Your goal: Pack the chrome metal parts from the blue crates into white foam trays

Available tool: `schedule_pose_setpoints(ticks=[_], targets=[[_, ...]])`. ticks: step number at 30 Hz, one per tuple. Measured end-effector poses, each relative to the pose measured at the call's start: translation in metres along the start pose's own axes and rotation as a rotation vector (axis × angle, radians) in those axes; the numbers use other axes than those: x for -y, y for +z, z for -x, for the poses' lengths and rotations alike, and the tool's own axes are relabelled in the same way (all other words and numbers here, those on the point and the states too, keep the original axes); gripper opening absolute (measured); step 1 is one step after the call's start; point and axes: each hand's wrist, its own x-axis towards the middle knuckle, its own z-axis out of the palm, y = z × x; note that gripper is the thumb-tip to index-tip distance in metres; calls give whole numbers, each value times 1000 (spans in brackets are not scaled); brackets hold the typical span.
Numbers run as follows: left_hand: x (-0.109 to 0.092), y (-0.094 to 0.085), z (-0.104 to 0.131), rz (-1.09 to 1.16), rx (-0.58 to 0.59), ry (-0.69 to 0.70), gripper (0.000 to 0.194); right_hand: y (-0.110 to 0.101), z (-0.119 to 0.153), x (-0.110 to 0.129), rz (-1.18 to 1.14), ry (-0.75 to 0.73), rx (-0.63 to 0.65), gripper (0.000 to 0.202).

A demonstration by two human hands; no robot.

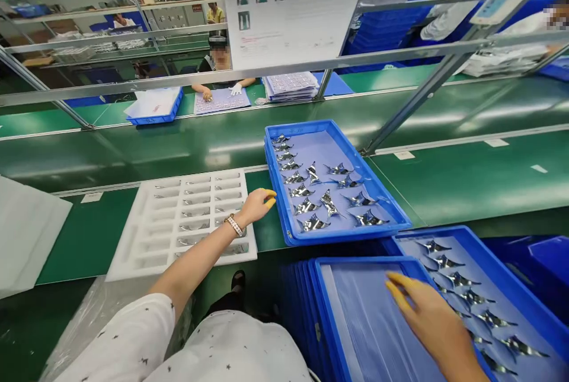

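Note:
My left hand (258, 204), with yellow covers on its fingertips, hovers between the white foam tray (149, 231) and the upper blue tray (342, 237); its fingers are bent and I see nothing in them. Shiny metal parts (313, 223) lie in rows on the lining of that blue tray. Over the lower blue tray (364, 311), which has a bare lining, my right hand (422, 305) is spread and holds nothing visible. More metal parts (460, 279) lie in the blue tray (528, 287) at the right. Clear-looking pieces sit in many slots of the foam tray.
A metal frame (284, 77) with a hanging paper sheet (293, 21) crosses above the green bench (489, 175). A white sheet (26, 234) stands at the left. Beyond the frame, a person's hands rest on a sheet of small parts (222, 102). Other people are further back.

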Motion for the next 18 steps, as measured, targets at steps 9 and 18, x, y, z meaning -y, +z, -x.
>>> schedule_pose_setpoints(ticks=[9,18], targets=[[-64,48,-30,-393,268,370,17,59,-184,95,244,-336,655,22],[-81,100,-61,-704,394,109,16,89,-208,75,275,-445,824,22]])
